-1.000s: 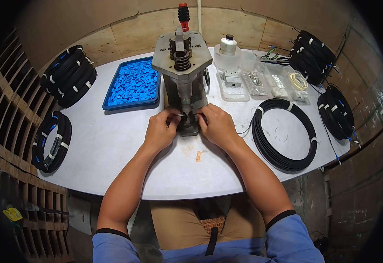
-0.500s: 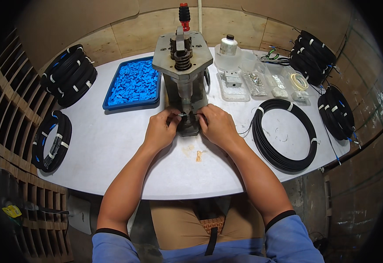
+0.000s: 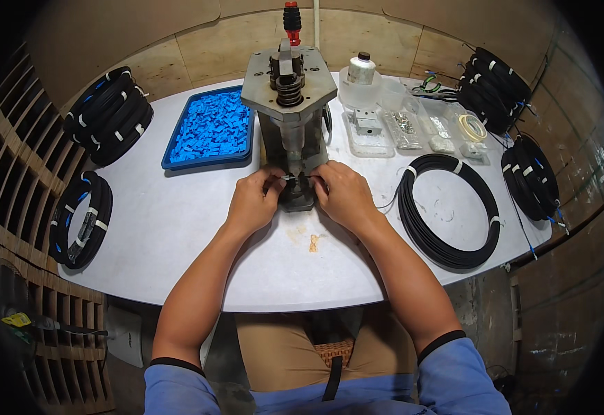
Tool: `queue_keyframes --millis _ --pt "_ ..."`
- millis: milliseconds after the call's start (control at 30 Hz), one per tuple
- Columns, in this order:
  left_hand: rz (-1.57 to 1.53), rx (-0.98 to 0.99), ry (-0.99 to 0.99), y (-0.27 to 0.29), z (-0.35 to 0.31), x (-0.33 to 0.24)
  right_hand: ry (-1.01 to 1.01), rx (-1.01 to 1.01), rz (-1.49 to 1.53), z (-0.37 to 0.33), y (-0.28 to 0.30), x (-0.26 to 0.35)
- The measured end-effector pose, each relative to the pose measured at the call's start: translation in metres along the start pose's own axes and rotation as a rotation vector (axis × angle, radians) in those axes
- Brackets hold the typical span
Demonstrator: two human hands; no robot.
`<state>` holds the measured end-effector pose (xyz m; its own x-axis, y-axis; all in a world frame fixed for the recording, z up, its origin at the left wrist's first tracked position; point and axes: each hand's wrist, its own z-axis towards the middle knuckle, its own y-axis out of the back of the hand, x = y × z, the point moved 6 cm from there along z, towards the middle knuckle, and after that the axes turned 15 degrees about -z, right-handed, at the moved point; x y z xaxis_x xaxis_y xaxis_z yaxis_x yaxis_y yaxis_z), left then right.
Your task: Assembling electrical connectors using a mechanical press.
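Observation:
At the base of a grey metal bench press [image 3: 274, 149] both hands work close together, one on each side of its lower tool. My left hand [image 3: 251, 200] is closed, thumb and fingertips pinching a small silvery fitting [image 3: 288, 178]; its exact kind is too small to tell. Closed in a pinch as well, my right hand [image 3: 345, 192] grips the end of a thin black cable at the tool's right side. The point where fitting and cable lie in the tool is partly hidden. A thin end runs toward my right hand from the big black cable coil [image 3: 407, 225] on the right.
Left of the press stands a blue tray [image 3: 208, 164] of small blue pieces. Clear containers [image 3: 371, 150] with small parts and a white bottle [image 3: 361, 70] stand back right. More cable coils [image 3: 112, 117] lie at both table sides. The white table's [image 3: 302, 297] front edge is near me.
Both hands keep their grips at the press base with hardly any movement. The view has shifted very slightly.

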<state>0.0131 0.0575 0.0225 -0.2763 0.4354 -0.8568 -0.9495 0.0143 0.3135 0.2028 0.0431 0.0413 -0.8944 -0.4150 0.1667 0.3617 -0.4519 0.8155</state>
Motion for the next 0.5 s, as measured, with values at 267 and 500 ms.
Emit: queue_keyframes --millis 267,500 --pt "0.005 0.007 0.022 -0.0001 -0.0002 -0.0001 0.012 -0.018 -0.041 -0.0006 0.0018 0.0017" --pt "-0.003 0.008 0.031 0.0003 -0.0005 -0.0008 0.007 0.001 -0.035 -0.0007 0.0014 0.0015"
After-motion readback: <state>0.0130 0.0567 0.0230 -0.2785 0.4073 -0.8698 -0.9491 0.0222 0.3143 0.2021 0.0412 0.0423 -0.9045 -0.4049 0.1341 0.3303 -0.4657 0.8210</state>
